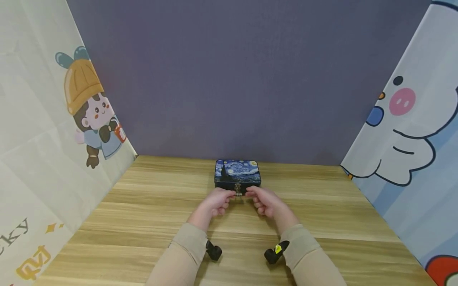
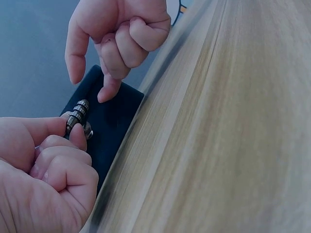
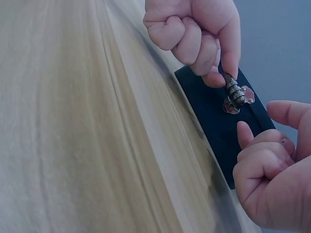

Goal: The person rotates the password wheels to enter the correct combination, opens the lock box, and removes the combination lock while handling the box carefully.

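A dark box with a blue starry-night picture on its lid [image 1: 237,171] stands at the far side of the table, its front towards me. From the metal latch [image 3: 248,94] on that front hangs a small combination padlock with ringed number dials [image 2: 77,112]. My left hand [image 1: 217,200] pinches one end of the padlock between thumb and index finger, its other fingers curled. Beside the lock's other end, my right hand [image 1: 266,201] holds nothing. Its thumb and index finger stand apart in front of the box, as the right wrist view shows, and the remaining fingers are bent.
The box rests on a wood-grain table [image 1: 171,222], close to a grey-purple back wall [image 1: 236,79]. Cartoon-printed cloths hang at the left [image 1: 35,119] and right [image 1: 422,151]. A small black camera is strapped to each wrist.
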`<state>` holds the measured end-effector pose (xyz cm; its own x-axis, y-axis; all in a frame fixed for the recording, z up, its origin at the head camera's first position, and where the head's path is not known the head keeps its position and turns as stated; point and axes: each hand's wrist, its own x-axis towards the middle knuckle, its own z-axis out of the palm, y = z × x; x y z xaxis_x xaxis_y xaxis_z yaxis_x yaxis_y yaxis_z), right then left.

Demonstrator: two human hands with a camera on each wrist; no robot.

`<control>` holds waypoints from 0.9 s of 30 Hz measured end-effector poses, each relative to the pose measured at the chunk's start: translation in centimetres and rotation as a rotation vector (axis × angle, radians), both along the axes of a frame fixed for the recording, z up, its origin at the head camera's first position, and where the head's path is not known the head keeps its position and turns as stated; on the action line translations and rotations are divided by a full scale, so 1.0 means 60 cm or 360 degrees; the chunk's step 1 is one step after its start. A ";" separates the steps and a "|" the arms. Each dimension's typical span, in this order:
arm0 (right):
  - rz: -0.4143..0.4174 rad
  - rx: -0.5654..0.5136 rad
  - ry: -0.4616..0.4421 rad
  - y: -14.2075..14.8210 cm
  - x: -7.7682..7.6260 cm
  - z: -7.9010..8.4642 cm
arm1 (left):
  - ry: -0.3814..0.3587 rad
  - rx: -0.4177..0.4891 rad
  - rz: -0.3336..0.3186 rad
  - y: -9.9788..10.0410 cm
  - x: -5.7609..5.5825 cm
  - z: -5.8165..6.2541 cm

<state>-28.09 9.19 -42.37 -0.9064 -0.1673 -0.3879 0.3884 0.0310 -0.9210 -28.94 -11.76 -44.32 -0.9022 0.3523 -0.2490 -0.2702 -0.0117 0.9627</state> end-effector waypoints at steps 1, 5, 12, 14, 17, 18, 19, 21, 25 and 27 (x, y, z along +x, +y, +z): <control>0.0002 -0.0002 0.0002 0.001 0.000 0.000 | 0.0002 -0.0006 0.0000 0.000 0.001 0.000; 0.0008 -0.0016 0.0015 0.003 0.000 -0.001 | 0.0003 -0.0026 -0.0002 0.000 0.003 0.001; 0.0017 -0.0035 0.0039 0.002 0.002 0.002 | -0.0013 -0.0017 0.0005 0.000 0.004 0.005; 0.0021 -0.0041 0.0035 0.000 0.002 0.003 | -0.0019 -0.0016 0.0007 -0.001 0.004 0.005; 0.0023 -0.0052 0.0031 -0.002 0.002 0.003 | -0.0020 -0.0017 0.0008 -0.001 0.003 0.005; 0.0024 -0.0056 0.0032 -0.003 0.002 0.003 | -0.0020 -0.0018 0.0008 -0.001 0.003 0.005; 0.0023 -0.0065 0.0030 -0.004 0.002 0.002 | -0.0021 -0.0018 0.0007 -0.001 0.003 0.005; 0.0026 -0.0072 0.0037 -0.007 0.001 0.000 | -0.0022 -0.0016 0.0006 -0.001 0.003 0.005; 0.0037 -0.0073 0.0040 -0.013 -0.001 -0.004 | -0.0015 -0.0024 0.0002 -0.001 0.003 0.005; 0.0034 -0.0083 0.0028 -0.016 -0.001 -0.006 | -0.0020 -0.0023 0.0004 0.000 0.002 0.005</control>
<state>-28.18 8.26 -42.74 -0.9090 -0.2064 -0.3621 0.3717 -0.0087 -0.9283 -28.82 -11.78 -44.01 -0.8999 0.3461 -0.2655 -0.2825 0.0014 0.9593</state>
